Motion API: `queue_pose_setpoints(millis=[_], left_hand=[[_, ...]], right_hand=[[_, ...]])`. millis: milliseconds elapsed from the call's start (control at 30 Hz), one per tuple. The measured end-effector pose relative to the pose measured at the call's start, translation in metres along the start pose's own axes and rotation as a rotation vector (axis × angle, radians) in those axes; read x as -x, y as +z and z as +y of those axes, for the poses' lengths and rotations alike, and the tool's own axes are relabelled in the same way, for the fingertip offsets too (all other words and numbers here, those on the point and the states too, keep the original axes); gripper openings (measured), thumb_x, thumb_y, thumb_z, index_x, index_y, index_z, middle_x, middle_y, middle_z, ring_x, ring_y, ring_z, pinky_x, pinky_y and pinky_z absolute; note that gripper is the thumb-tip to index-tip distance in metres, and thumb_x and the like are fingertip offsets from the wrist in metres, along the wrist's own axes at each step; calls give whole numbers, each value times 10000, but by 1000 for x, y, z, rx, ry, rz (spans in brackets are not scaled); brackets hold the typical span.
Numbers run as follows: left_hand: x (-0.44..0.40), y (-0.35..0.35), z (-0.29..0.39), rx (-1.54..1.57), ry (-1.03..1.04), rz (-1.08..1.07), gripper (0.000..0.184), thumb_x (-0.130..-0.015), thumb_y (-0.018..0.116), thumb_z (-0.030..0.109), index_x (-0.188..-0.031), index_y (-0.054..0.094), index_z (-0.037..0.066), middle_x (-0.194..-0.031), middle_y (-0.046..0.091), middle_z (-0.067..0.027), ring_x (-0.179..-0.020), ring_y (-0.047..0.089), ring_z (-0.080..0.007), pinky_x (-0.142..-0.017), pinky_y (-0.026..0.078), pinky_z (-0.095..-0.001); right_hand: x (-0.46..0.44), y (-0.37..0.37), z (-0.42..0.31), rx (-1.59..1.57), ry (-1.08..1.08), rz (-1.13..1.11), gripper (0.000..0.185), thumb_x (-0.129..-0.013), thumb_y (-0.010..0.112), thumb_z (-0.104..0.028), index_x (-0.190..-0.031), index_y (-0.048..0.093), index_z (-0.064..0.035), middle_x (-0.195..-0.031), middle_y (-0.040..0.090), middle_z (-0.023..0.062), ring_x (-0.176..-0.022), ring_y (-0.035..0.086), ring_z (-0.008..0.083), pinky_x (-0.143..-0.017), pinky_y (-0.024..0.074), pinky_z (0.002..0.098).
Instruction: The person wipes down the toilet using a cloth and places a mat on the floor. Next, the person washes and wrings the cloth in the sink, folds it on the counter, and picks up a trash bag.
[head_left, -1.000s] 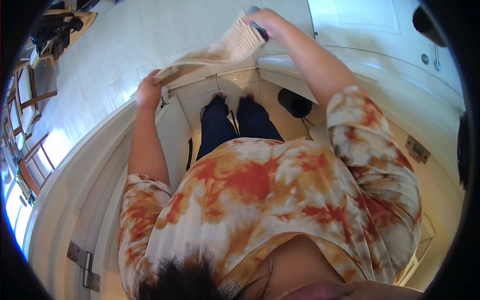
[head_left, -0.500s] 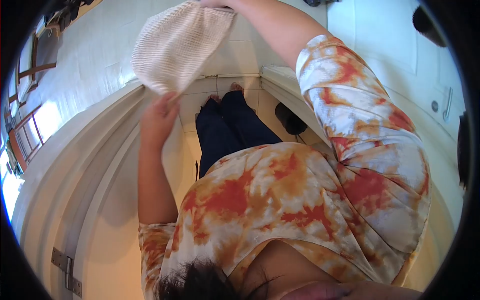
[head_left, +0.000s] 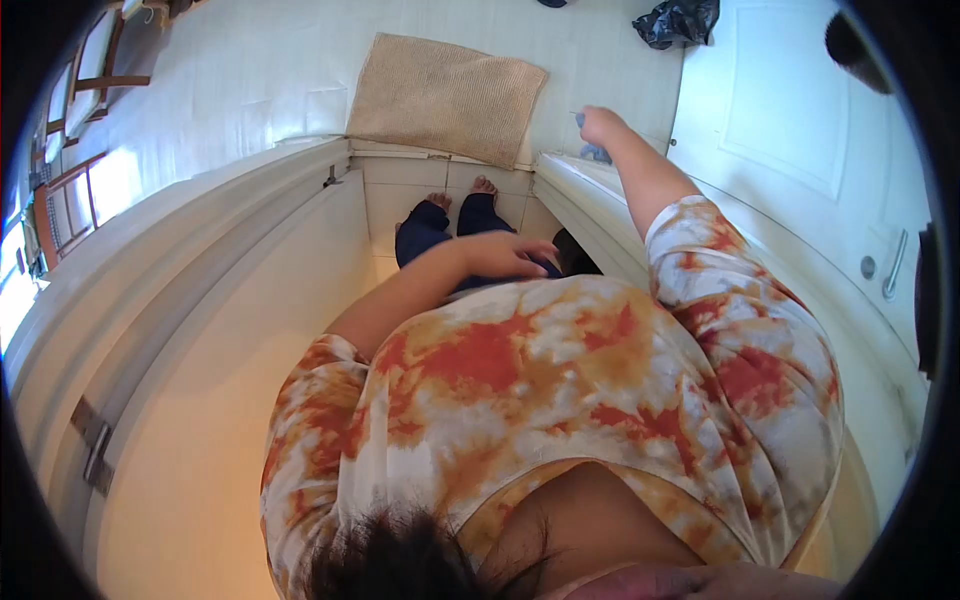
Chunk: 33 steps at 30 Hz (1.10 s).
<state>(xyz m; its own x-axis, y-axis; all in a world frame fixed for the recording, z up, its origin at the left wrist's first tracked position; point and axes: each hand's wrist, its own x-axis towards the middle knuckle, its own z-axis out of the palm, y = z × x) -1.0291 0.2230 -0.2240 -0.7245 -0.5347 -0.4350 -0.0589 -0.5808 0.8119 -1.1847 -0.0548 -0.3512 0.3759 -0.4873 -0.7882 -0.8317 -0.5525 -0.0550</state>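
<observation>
A beige woven mat lies on the floor just beyond the threshold, tilted slightly. My right hand is stretched forward beside the right door frame, fingers closed around a small blue-grey thing that I cannot make out. More blue-grey material shows just below that hand; whether it is the same piece is unclear. My left hand is in front of my belly, slightly blurred, with its fingers loosely bent and apart and nothing seen in it.
White door frame edges flank me, with a hinged door at left. A white door with a lever handle stands right. A black plastic bag sits on the floor at the back. Wooden furniture is far left.
The mat has left both hands and now lies flat on the floor. My left hand has drawn back to my belly; my right hand has moved rightward and down to the door frame.
</observation>
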Motion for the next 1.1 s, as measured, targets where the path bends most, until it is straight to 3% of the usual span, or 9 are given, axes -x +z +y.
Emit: queue_pose_setpoints(millis=[167, 233, 300, 467, 567, 733, 967, 1033, 1100], left_hand=[[76, -49, -23, -543, -113, 630, 487, -868, 620, 327, -1286, 527, 95, -1261, 562, -159, -1151, 544, -278, -990, 420, -375], [113, -67, -18, -609, -170, 813, 475, -858, 608, 309, -1251, 538, 52, -1218, 574, -177, -1124, 553, -313, -978, 425, -383], [150, -73, 2, -497, -274, 946, 468, -855, 604, 305, -1245, 546, 53, -1192, 593, -171, -1085, 582, -296, -946, 445, -377], [202, -111, -30, -297, -349, 1118, 454, -849, 601, 300, -1238, 562, 68, -1131, 634, -160, -996, 633, -283, -883, 478, -363], [204, -153, -59, -291, -418, 1096, 451, -856, 586, 311, -1245, 564, 85, -1163, 627, -154, -1027, 623, -299, -902, 473, -375], [185, -259, -165, -416, -714, 746, 447, -885, 500, 392, -1230, 595, 125, -1251, 571, -192, -1190, 528, -322, -1036, 381, -405], [226, -372, -10, -447, -561, 799, 392, -893, 482, 350, -1200, 604, 140, -1163, 624, -148, -1098, 580, -313, -951, 447, -417], [229, -407, 3, -466, -518, 840, 375, -883, 491, 303, -1204, 597, 139, -1153, 629, -140, -1085, 586, -306, -938, 455, -408], [232, -425, 30, -499, -547, 828, 372, -876, 495, 282, -1201, 594, 131, -1153, 627, -142, -1087, 586, -297, -940, 454, -400]], right_hand=[[23, 7, 3, 73, 124, -365, 497, -661, 728, -232, -1110, 637, -40, -1001, 673, 190, -848, 663, 313, -766, 519, 415], [11, 8, -8, -324, 219, -420, 594, -637, 758, -269, -1164, 620, -30, -1030, 668, 192, -880, 658, 310, -768, 516, 407], [25, -24, -39, -109, -4, -156, 545, -644, 756, -263, -1131, 633, -52, -1007, 672, 179, -843, 654, 312, -750, 514, 410], [34, -88, -82, -47, -128, -194, 515, -649, 761, -258, -1116, 626, -89, -978, 669, 169, -849, 645, 315, -744, 509, 411], [15, -107, -84, -56, -178, -249, 517, -655, 765, -261, -1124, 618, -100, -979, 667, 167, -879, 640, 312, -764, 505, 406], [1, -130, -61, -244, -106, -64, 398, -678, 750, -233, -1024, 632, -77, -908, 672, 164, -835, 646, 313, -758, 505, 437], [-6, -197, -41, -325, 230, -345, 509, -685, 758, -277, -1136, 609, -94, -1045, 656, 157, -947, 628, 307, -823, 495, 397], [-8, -217, -45, -410, 182, -27, 509, -698, 750, -275, -1149, 600, -92, -1041, 656, 162, -946, 630, 307, -823, 496, 392], [-10, -233, -48, -456, 147, 30, 511, -701, 748, -274, -1156, 599, -94, -1043, 654, 169, -951, 629, 309, -828, 495, 390]])
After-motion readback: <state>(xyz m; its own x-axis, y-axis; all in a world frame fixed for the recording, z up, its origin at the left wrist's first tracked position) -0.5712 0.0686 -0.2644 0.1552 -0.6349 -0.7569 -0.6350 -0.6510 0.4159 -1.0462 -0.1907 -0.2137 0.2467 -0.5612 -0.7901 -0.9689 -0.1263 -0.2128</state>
